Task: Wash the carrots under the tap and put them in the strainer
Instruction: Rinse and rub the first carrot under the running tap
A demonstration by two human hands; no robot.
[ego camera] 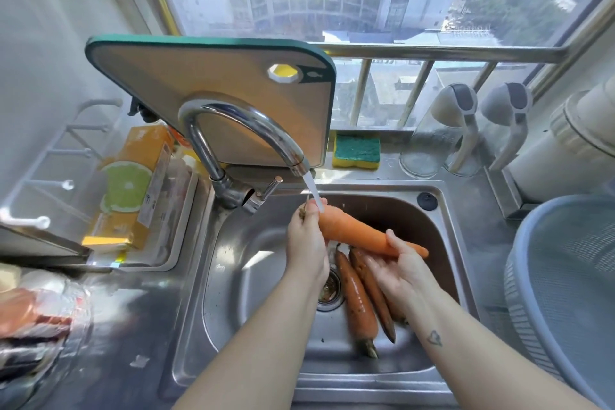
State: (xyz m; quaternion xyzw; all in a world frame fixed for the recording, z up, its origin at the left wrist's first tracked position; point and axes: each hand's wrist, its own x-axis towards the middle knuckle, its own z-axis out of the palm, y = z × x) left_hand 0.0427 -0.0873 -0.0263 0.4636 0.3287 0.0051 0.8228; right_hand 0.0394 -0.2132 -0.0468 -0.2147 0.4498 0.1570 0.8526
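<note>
Water runs from the curved chrome tap (233, 129) onto the thick end of a clean orange carrot (356, 231) held across the steel sink (239, 276). My left hand (304, 243) grips the carrot's stem end under the stream. My right hand (399, 266) holds its thin end, fingers curled under it. Two or three dirty carrots (357, 299) lie on the sink floor beside the drain (329, 289), partly hidden by my right hand. The grey mesh strainer (565, 276) stands on the counter at the right and looks empty.
A green-edged cutting board (216, 83) leans behind the tap. A yellow-green sponge (356, 149) lies on the sill, with two glass dispensers (442, 133) further right. An orange box (133, 183) sits in a tray at left. Wrapped food (33, 309) lies lower left.
</note>
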